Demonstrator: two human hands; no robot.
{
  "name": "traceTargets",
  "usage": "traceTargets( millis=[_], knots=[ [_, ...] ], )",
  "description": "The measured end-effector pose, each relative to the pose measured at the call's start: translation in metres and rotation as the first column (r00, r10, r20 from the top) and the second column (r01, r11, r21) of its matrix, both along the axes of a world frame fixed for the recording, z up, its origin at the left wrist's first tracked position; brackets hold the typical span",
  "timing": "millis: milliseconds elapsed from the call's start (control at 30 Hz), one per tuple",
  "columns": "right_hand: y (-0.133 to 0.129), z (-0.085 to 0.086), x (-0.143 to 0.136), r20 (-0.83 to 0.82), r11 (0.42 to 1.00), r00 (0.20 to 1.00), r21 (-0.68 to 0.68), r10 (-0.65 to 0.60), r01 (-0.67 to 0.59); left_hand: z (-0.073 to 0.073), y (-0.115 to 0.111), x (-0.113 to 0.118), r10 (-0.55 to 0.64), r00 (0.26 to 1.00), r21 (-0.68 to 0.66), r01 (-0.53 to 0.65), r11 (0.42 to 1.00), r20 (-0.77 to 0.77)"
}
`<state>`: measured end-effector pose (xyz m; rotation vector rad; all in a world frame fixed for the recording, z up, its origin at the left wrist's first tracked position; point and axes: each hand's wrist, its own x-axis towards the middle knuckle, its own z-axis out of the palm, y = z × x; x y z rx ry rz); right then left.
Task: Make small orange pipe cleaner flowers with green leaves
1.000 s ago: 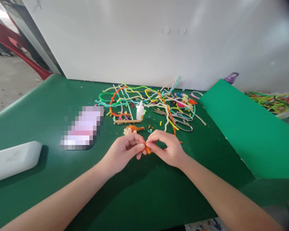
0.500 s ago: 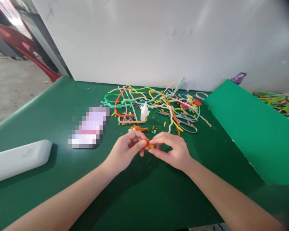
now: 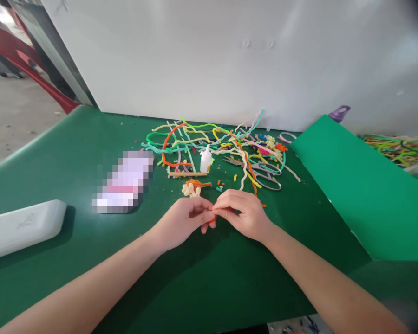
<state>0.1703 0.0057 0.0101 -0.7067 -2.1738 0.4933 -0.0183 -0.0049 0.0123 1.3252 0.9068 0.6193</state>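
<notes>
Chenille [image 3: 214, 218], orange and mostly hidden, sits pinched narrowly in your left hand [image 3: 181, 221] and your right hand [image 3: 246, 214], close together over the green table [image 3: 195, 287]. On the far side of your left hand lie a cream-and-orange bundle [image 3: 192, 189], then a wooden stick [image 3: 187, 174] and a white bottle [image 3: 205, 162]; scissors [image 3: 232, 161] lie beyond your right hand.
</notes>
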Motion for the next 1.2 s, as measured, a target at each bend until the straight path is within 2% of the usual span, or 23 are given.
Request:
traceTargets(
  millis=[133,200,267,367,600,733,833,1033,1200],
  knots=[
    [0.0,0.006,0.0,-0.038,0.95,0.999,-0.313,-0.014,0.001,-0.004,0.0,-0.001,0.01,0.997,-0.112,-0.001,0.994,0.074],
    [0.0,0.011,0.003,-0.064,0.914,0.998,-0.405,-0.018,-0.009,-0.006,0.0,-0.002,0.03,0.983,-0.19,0.005,0.982,0.181],
    [0.001,0.015,0.006,-0.1,0.899,0.995,-0.437,-0.019,-0.027,-0.008,0.0,-0.002,0.057,0.958,-0.232,0.01,0.973,0.281],
    [0.001,0.016,0.008,-0.133,0.927,0.991,-0.372,-0.008,-0.042,-0.009,0.0,-0.003,0.087,0.935,-0.257,0.005,0.966,0.344],
    [0.001,0.009,0.004,-0.111,0.968,0.991,-0.228,0.077,-0.101,-0.007,0.0,-0.004,0.074,0.946,-0.284,0.019,0.959,0.314],
    [-0.002,0.009,0.005,0.082,0.987,0.996,-0.156,0.039,-0.026,-0.006,0.001,-0.004,0.051,0.964,-0.273,0.024,0.962,0.262],
    [-0.005,0.011,0.004,0.243,0.995,0.97,-0.094,-0.002,0.026,-0.005,0.002,-0.004,0.042,0.976,-0.241,0.011,0.97,0.212],
    [-0.007,0.017,0.001,0.411,0.992,0.912,-0.12,0.019,0.033,-0.003,0.002,-0.002,0.014,0.997,-0.114,-0.005,0.994,0.079],
    [-0.007,0.017,0.003,0.391,0.988,0.919,-0.157,0.05,0.013,0.001,0.005,-0.002,-0.007,0.999,-0.103,0.012,0.995,0.052]
  ],
)
